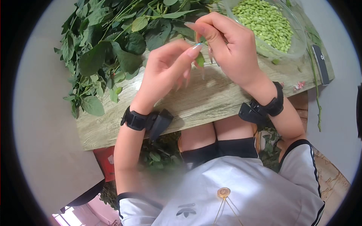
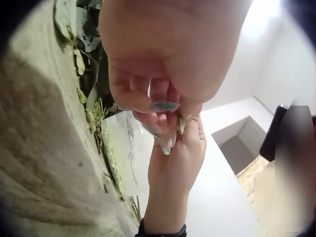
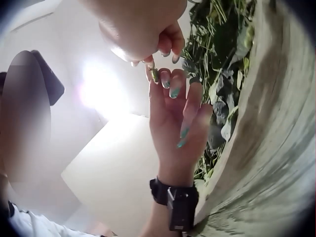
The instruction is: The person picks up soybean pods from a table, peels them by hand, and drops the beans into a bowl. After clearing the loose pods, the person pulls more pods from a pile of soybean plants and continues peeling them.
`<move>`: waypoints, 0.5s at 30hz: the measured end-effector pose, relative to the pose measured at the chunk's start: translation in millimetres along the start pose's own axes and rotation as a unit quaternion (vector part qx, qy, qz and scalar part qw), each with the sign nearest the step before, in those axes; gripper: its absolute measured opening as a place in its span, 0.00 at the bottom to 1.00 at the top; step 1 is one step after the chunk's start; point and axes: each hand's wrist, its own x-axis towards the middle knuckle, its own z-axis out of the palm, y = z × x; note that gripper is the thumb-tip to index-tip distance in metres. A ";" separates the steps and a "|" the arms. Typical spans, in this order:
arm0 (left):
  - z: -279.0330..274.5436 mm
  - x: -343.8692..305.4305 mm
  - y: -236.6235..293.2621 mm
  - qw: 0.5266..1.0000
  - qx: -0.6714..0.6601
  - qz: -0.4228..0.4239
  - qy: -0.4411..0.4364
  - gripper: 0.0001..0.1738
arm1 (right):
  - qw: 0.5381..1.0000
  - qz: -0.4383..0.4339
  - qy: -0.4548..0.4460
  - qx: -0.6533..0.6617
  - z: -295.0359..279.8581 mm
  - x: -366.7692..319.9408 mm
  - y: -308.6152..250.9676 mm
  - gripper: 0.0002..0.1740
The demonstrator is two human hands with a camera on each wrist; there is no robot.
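Green pod: tiny, the pod (image 1: 200, 60) sits between the fingertips of both hands, raised above the middle of the bench (image 1: 124, 122) and not touching it.
Pod's likeliest trouble: with so little to hold, it could slip if the pinch loosens or a squeeze lands off-centre; anything inside might then jump past the near edge. Long nails could also nick the contents.
Left grip: the left hand (image 1: 166, 69) pinches the pod, thumb toward it, other fingers loosely curled.
Right grip: the right hand (image 1: 235, 49) appears to pinch the pod's upper end with curled fingers; its exact contact is partly hidden.
Arm pose: both forearms cross the bench's near edge, well apart, and the hands slant inward to meet.
Bean bowl: near the far right corner, the clear bowl (image 1: 299, 46) holds shelled green beans (image 1: 266, 24); a careless swing of the right hand could knock its rim.
Leafy stems: heaped along the far edge and left corner, the stems (image 1: 128, 49) could hide a dropped pod.
Right edge: a phone (image 1: 321, 64) lies there beside an overhanging stalk (image 1: 318, 98); an outward elbow might catch either.
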 end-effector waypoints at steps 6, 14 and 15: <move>45.7 9.3 20.2 0.999 0.013 -0.022 -0.048 0.17 | 0.997 0.055 0.048 0.012 -39.0 -6.9 -12.1 0.09; 93.0 41.7 33.9 0.994 -0.066 -0.021 -0.084 0.24 | 0.979 -0.026 0.134 -0.154 -86.8 -1.9 -11.0 0.05; 95.3 50.1 35.7 0.998 -0.026 0.025 -0.056 0.22 | 0.980 -0.013 0.131 -0.147 -94.1 3.5 -11.5 0.07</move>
